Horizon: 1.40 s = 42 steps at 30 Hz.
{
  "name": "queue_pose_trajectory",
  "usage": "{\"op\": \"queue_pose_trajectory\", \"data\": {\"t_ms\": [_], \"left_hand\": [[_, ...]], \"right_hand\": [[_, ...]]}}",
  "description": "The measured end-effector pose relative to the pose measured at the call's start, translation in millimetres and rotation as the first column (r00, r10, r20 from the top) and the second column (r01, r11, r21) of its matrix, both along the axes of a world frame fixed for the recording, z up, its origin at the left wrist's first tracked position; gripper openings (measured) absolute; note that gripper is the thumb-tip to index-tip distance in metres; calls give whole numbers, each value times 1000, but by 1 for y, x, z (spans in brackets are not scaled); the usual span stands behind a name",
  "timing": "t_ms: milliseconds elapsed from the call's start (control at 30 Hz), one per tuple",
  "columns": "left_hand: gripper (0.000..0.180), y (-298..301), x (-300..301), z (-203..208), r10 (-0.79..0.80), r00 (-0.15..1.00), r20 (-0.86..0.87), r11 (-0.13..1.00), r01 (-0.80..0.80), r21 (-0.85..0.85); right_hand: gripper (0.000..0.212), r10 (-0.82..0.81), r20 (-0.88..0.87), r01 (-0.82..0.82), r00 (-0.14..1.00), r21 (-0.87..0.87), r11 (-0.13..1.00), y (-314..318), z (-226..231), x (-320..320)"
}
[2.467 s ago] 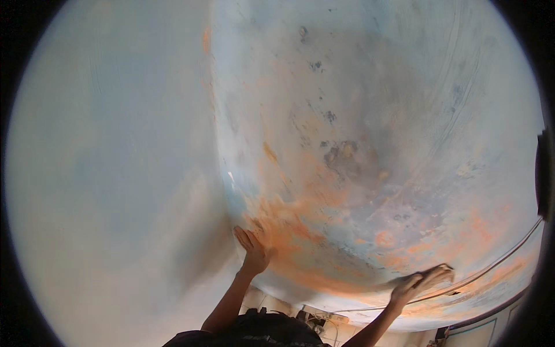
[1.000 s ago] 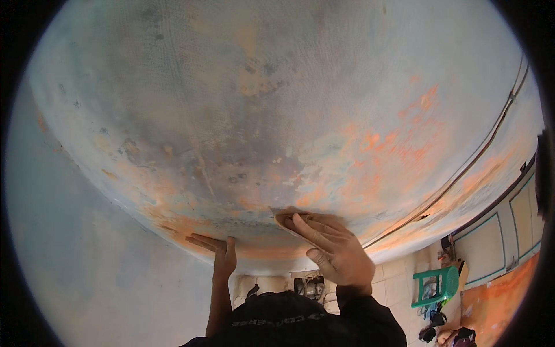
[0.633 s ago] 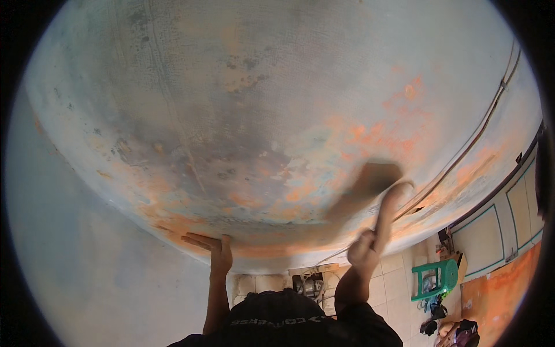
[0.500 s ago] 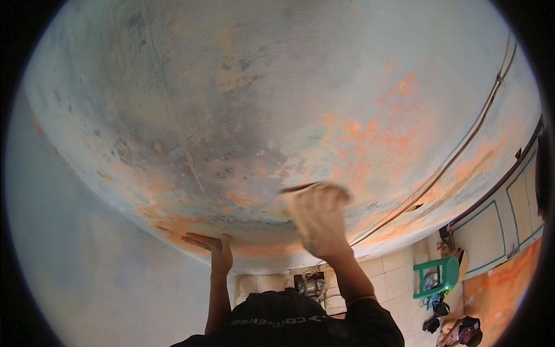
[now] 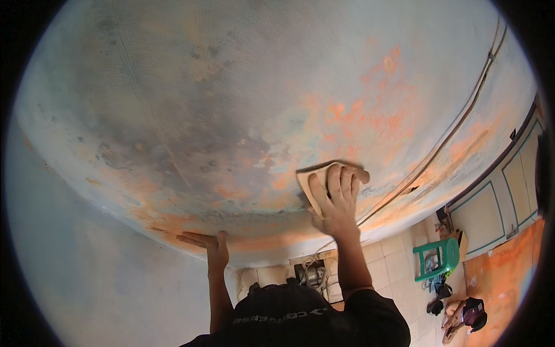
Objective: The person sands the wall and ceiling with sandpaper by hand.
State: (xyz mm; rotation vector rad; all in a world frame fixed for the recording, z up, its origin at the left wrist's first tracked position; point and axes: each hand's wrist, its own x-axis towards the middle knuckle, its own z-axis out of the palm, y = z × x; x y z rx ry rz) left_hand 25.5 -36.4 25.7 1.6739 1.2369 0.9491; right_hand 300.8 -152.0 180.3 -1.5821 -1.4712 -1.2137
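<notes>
Right hand clasps a tan pad against the mottled wall | left hand, well apart, rests open on it | pad has swung outward, work shifting toward orange paint beyond the fingertips

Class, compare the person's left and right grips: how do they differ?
The right grip holds a tan sheet; the left grip holds nothing visible. The left grip's fingers stretch toward the picture's left, while the right grip's point mostly upward. The right grip sits higher in the picture than the left grip. Both are bare, at the mottled wall.
</notes>
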Motion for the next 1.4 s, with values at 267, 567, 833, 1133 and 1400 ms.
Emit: {"op": "queue_pose_trajectory", "data": {"t_ms": [267, 567, 833, 1133, 1400], "left_hand": [[74, 1, 4, -3, 11, 1000, -22, 1000, -11, 4], [71, 17, -20, -43, -13, 993, -119, 980, 36, 193], [86, 18, -15, -16, -138, 979, -153, 990, 139, -4], [98, -7, 3, -4, 228, 939, -259, 894, -97, 438], [81, -9, 3, 1, 308, 941, -138, 810, -183, 556]], "right_hand": [[55, 220, -399, -65, 890, 368, 928, 3, -2, -5], [45, -31, -346, -26, 938, -160, 987, -37, -81, 39], [49, -70, -481, -369, 874, -750, 549, -28, -127, 5], [48, -101, -489, 196, 867, 148, 969, -33, -154, 34], [53, -20, -661, 156, 750, 148, 977, -74, -183, 83]]}}
